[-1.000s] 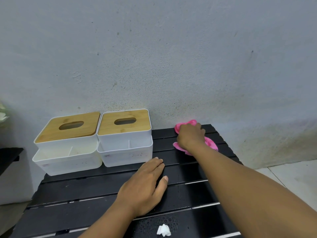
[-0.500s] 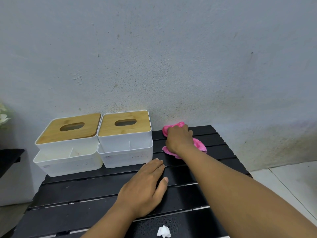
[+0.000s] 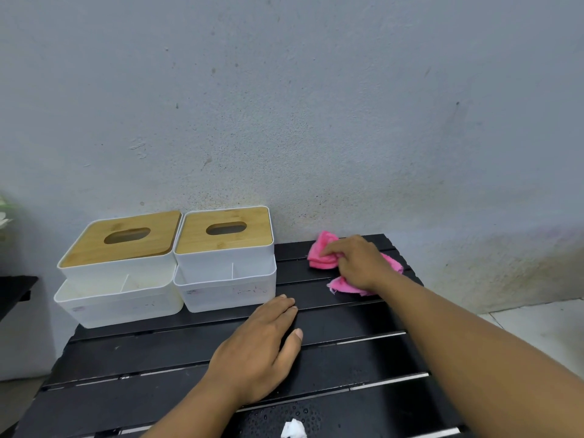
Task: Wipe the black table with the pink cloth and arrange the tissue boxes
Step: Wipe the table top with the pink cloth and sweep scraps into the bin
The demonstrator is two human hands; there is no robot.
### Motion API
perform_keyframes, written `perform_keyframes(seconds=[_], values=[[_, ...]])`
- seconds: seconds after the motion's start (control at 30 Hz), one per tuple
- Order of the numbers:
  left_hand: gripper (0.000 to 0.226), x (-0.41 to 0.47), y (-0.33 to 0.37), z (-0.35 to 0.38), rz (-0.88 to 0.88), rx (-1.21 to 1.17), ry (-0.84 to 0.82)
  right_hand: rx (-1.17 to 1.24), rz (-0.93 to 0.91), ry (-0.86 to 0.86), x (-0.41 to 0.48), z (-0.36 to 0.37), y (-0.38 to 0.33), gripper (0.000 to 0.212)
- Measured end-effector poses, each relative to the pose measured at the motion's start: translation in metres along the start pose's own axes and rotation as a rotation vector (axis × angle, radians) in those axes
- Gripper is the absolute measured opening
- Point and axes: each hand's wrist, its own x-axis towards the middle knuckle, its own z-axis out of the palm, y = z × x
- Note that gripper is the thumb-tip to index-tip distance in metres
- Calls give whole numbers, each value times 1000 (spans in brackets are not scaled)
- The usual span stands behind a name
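A crumpled pink cloth [image 3: 323, 251] lies on the far right part of the black slatted table [image 3: 158, 352], and my right hand [image 3: 357, 262] presses down on it with fingers gripping the fabric. My left hand [image 3: 259, 346] rests flat on the middle of the table, fingers together, holding nothing. Two white tissue boxes with wooden lids stand side by side against the wall at the back left: the left tissue box [image 3: 117, 267] and the right tissue box [image 3: 224, 257], touching each other.
A small white scrap of tissue [image 3: 294, 428] lies among water droplets at the table's near edge. A grey wall rises right behind the table. White floor tiles [image 3: 537, 330] show at the right. A dark shelf edge [image 3: 15, 287] juts in at left.
My right hand slid the pink cloth to the left along the back slats and then back toward the right. The left hand has stayed flat in place. The boxes have not moved.
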Motion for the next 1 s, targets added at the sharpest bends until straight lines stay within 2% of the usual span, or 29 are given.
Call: perform_keyframes(seconds=[0.13, 0.27, 0.4, 0.67, 0.83, 1.0], values=[[54, 0, 0, 0, -9, 0, -8, -14, 204, 114, 0, -12, 24, 50], [54, 0, -1, 1, -11, -2, -6, -9, 330, 170, 1, -7, 20, 55], [55, 0, -1, 0, -19, -9, -10, 6, 515, 212, -8, -13, 31, 47], [55, 0, -3, 2, -15, -15, 3, -186, 416, 183, -52, -10, 44, 42], [55, 0, -2, 3, -13, -8, 9, -132, 402, 115, -26, -20, 47, 46], [54, 0, -2, 5, -17, -10, 7, -131, 352, 61, -22, -25, 53, 40]])
